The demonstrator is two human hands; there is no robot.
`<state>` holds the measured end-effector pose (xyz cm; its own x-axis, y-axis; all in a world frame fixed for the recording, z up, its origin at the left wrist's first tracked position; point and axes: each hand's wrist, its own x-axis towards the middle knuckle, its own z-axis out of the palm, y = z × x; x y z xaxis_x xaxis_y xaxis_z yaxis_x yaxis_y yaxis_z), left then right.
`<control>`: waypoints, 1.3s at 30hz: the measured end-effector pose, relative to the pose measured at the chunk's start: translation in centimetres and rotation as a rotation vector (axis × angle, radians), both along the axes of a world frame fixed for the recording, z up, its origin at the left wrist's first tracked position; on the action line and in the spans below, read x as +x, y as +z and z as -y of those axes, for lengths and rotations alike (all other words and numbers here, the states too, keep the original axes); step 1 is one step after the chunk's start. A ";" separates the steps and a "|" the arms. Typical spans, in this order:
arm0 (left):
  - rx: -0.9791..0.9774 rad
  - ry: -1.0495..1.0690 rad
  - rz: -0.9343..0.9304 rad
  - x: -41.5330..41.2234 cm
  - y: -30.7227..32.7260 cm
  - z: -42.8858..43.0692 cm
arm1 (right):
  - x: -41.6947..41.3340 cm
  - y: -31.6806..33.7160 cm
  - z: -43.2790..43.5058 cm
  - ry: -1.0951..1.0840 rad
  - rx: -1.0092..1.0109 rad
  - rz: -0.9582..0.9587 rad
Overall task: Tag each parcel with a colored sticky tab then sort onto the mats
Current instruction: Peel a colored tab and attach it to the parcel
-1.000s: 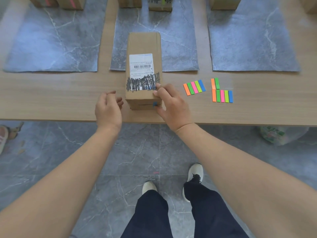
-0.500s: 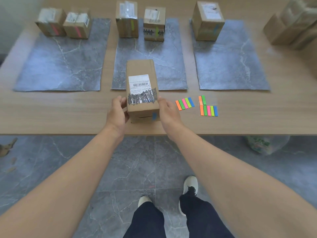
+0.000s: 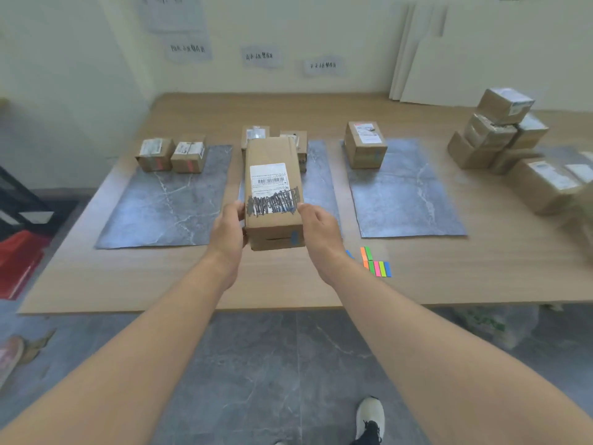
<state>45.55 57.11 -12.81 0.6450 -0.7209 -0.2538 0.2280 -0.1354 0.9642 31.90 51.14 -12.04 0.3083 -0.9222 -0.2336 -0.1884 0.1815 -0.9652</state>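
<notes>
Done: five sorted boxes (image 3: 187, 154) around the middle mat (image 3: 321, 181) | Now: left hand (image 3: 229, 226) and right hand (image 3: 321, 228) grasp the box (image 3: 274, 194), blue tab (image 3: 294, 238) on it, above that mat's near edge | Left: set it down, probably; the pile (image 3: 491, 136) far right of that mat waits.

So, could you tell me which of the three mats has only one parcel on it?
The right mat, with a single parcel at its far edge; the left mat and the middle mat each carry two.
</notes>
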 end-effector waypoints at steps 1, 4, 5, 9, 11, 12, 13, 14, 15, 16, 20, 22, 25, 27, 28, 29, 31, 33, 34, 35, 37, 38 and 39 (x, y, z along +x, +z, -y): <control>-0.009 -0.003 0.015 -0.1 1.4 0.1 | 0.0 1.3 0.0 -0.006 -0.015 0.011; -0.031 -0.037 0.044 -0.8 5.3 0.4 | -0.9 4.9 0.0 -0.021 -0.038 0.043; -0.036 -0.050 0.045 -1.3 6.4 0.5 | -1.4 6.0 0.1 -0.027 -0.043 0.049; -0.037 -0.067 0.054 -3.8 10.9 1.6 | -3.9 10.0 1.1 -0.038 -0.075 0.038; -0.036 -0.083 0.059 -4.9 12.7 2.5 | -5.3 11.6 1.8 -0.037 -0.093 0.044; -0.032 -0.084 0.055 -5.5 13.3 2.8 | -6.0 12.1 2.1 -0.035 -0.103 0.048; -0.026 -0.080 0.048 -6.1 13.7 3.2 | -6.8 12.5 2.5 -0.031 -0.111 0.047; -0.018 -0.075 0.045 -6.7 14.0 3.5 | -7.6 12.8 3.0 -0.026 -0.119 0.043; -0.011 -0.074 0.045 -7.4 14.2 4.0 | -8.3 13.1 3.5 -0.024 -0.125 0.041; -0.009 -0.074 0.041 -8.2 14.2 4.6 | -9.2 13.2 4.0 -0.023 -0.129 0.038; -0.039 -0.081 0.027 -11.9 14.5 7.2 | -12.4 12.9 6.7 -0.011 -0.141 0.004; -0.041 -0.062 0.012 -13.7 14.2 8.4 | -13.9 12.2 8.3 0.004 -0.138 -0.010; -0.025 -0.064 0.002 -15.6 13.3 10.2 | -15.7 11.0 10.7 0.025 -0.130 -0.029; -0.003 -0.073 -0.004 -16.7 12.6 11.4 | -16.7 9.9 12.1 0.025 -0.110 -0.042; 0.011 -0.080 -0.004 -17.2 12.2 11.8 | -17.2 9.4 12.7 0.027 -0.094 -0.046; 0.026 -0.087 -0.004 -17.5 11.9 12.3 | -17.6 8.8 13.3 0.025 -0.077 -0.042; 0.061 -0.106 -0.010 -17.8 11.3 13.4 | -18.3 7.9 14.4 0.010 -0.049 -0.049; 0.093 -0.118 -0.029 -17.5 10.5 14.9 | -18.3 6.9 15.8 -0.007 -0.030 -0.061; 0.108 -0.122 -0.039 -17.3 10.1 15.7 | -18.1 6.6 16.4 -0.019 -0.023 -0.074; 0.124 -0.128 -0.048 -17.1 9.6 16.6 | -17.9 6.1 17.1 -0.025 -0.020 -0.096; 0.151 -0.153 -0.070 -16.6 8.4 18.4 | -17.3 4.8 18.6 -0.023 -0.028 -0.117; 0.162 -0.167 -0.081 -16.3 7.8 19.3 | -17.0 4.1 19.3 -0.023 -0.024 -0.125; 0.172 -0.180 -0.095 -16.0 7.2 20.2 | -16.7 3.5 20.2 -0.031 -0.012 -0.140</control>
<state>29.60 36.89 -5.65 0.4775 -0.7631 -0.4356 0.2739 -0.3418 0.8990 15.24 30.93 -8.59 0.2446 -0.9339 -0.2607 -0.3155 0.1776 -0.9322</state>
